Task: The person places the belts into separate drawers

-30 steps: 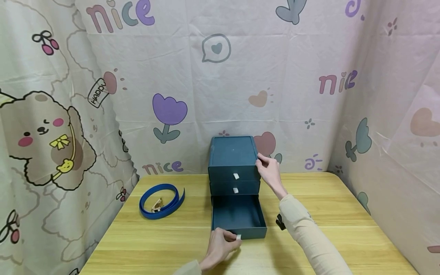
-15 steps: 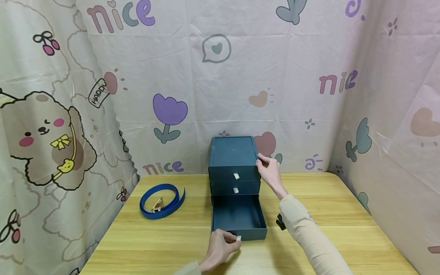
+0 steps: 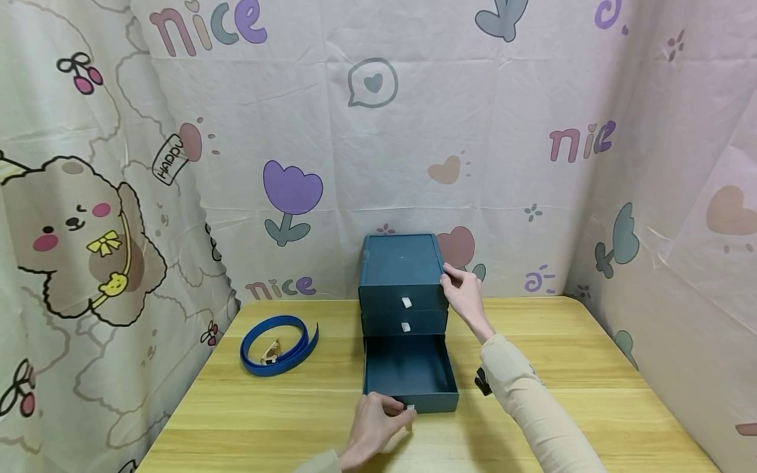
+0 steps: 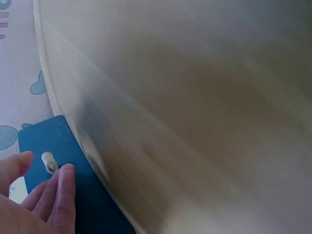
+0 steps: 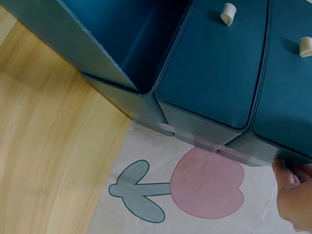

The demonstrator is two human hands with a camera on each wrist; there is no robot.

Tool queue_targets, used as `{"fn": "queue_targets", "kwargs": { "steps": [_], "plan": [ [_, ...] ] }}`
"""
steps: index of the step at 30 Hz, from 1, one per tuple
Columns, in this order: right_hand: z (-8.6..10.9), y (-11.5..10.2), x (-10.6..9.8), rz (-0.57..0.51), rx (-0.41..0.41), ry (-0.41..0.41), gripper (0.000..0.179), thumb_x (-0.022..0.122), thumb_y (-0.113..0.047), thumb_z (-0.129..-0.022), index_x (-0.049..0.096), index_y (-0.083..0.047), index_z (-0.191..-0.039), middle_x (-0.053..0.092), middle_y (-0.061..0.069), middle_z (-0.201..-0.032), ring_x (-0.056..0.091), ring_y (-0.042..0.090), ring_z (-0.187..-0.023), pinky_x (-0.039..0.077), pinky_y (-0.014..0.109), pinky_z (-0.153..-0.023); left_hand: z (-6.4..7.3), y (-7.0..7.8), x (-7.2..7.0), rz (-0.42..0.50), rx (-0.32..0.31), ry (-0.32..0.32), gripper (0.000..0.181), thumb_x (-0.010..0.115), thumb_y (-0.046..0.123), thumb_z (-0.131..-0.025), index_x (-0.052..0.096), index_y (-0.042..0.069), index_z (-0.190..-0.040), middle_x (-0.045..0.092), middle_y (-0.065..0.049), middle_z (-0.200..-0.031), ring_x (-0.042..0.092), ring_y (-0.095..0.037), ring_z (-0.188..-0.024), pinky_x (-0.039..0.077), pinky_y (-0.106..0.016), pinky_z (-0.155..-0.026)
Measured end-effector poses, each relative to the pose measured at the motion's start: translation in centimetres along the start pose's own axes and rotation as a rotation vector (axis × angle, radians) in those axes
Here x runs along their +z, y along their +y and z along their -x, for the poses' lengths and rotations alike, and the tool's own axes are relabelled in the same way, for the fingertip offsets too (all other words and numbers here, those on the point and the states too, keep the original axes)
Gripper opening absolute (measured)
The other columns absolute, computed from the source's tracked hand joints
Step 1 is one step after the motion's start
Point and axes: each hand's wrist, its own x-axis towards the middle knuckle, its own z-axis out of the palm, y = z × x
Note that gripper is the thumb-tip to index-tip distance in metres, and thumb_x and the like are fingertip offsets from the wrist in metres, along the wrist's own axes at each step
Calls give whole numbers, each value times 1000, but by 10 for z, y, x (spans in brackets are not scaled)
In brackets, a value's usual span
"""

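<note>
A dark blue three-drawer storage box (image 3: 402, 259) stands at the back of the table. Its bottom drawer (image 3: 437, 402) is pulled out and shows a bare inside. My left hand (image 3: 375, 424) is at that drawer's front. In the left wrist view, its straight fingers touch the front beside the white pull tab (image 4: 49, 162), and the thumb stands apart from the tab. My right hand (image 3: 464, 295) holds the box's upper right edge, with thumb and fingertips against it. The two upper drawers (image 5: 209, 63) are closed, each with a white tab.
A coiled blue belt (image 3: 260, 371) with a gold buckle (image 3: 272, 353) lies on the wooden table (image 3: 236, 420), left of the box. A small black object (image 3: 482, 381) shows by the right sleeve. Printed curtains (image 3: 378, 144) enclose the back and sides.
The left thumb and fingers have loosened from the pull tab, and that hand has shifted slightly. The drawer stays pulled out. My right hand has kept its place on the box.
</note>
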Motion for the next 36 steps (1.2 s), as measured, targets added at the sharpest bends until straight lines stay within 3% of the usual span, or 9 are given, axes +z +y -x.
{"fn": "queue_targets", "kwargs": {
  "steps": [7, 14, 18, 22, 25, 27, 30, 33, 36],
  "plan": [
    [0, -1, -1, -3, 1, -12, 40, 56, -16, -100, 61, -6, -138, 61, 12, -143, 66, 30, -122, 54, 45, -100, -4, -1, -18, 3, 41, 45, 26, 82, 36, -82, 78, 14, -69, 71, 6, -61, 59, 2, -56, 50, -18, -55],
    [1, -3, -1, -15, 1, -25, 40, 56, -15, -100, 60, -5, -139, 60, 12, -144, 65, 31, -122, 54, 46, -100, -14, -3, -47, 34, 8, 126, 32, 81, 39, -83, 71, 14, -67, 65, 3, -57, 57, -4, -48, 47, -19, -51],
    [1, -4, -1, -25, 4, -20, 40, 56, -16, -100, 61, -5, -138, 60, 12, -143, 65, 30, -122, 54, 45, -100, -28, -9, -68, 73, 4, 224, 32, 83, 39, -81, 70, 15, -66, 64, 1, -54, 59, -13, -43, 43, -20, -44],
    [1, -3, -1, -23, 5, -16, 40, 56, -15, -100, 61, -5, -138, 61, 12, -143, 66, 30, -122, 54, 45, -100, -45, -25, -91, 7, 71, 361, 28, 86, 36, -78, 70, 17, -66, 64, 5, -55, 58, -10, -45, 44, -20, -49],
    [1, -2, -1, -15, 7, -17, 40, 56, -15, -100, 61, -5, -139, 60, 12, -143, 66, 30, -122, 54, 46, -100, -55, -39, -106, -59, 107, 443, 26, 88, 33, -76, 70, 15, -72, 64, 5, -60, 54, -2, -50, 46, -20, -57],
    [1, -2, -1, -16, 7, -18, 40, 56, -15, -100, 61, -6, -139, 60, 12, -143, 66, 30, -121, 54, 46, -100, -60, -48, -114, -88, 103, 465, 27, 89, 31, -76, 69, 12, -78, 64, 4, -65, 54, -2, -55, 46, -19, -61],
    [1, -2, -1, -19, 5, -17, 40, 56, -15, -100, 61, -5, -139, 60, 12, -143, 66, 30, -121, 54, 46, -100, -66, -60, -125, -109, 67, 450, 34, 87, 29, -77, 69, 7, -95, 67, -7, -77, 59, -11, -67, 48, -24, -67],
    [1, -2, -1, -23, 2, -16, 40, 56, -15, -100, 61, -5, -138, 60, 12, -143, 66, 30, -121, 54, 46, -100, -70, -71, -134, -135, 21, 409, 49, 86, 28, -80, 66, 2, -115, 69, -19, -101, 64, -28, -92, 51, -36, -84],
    [1, -3, -2, -20, 1, -15, 40, 56, -15, -100, 61, -5, -138, 60, 12, -143, 66, 30, -121, 54, 46, -100, -73, -79, -140, -154, -31, 362, 64, 84, 27, -82, 57, -2, -132, 61, -26, -126, 55, -41, -117, 45, -53, -100]
  ]
}}
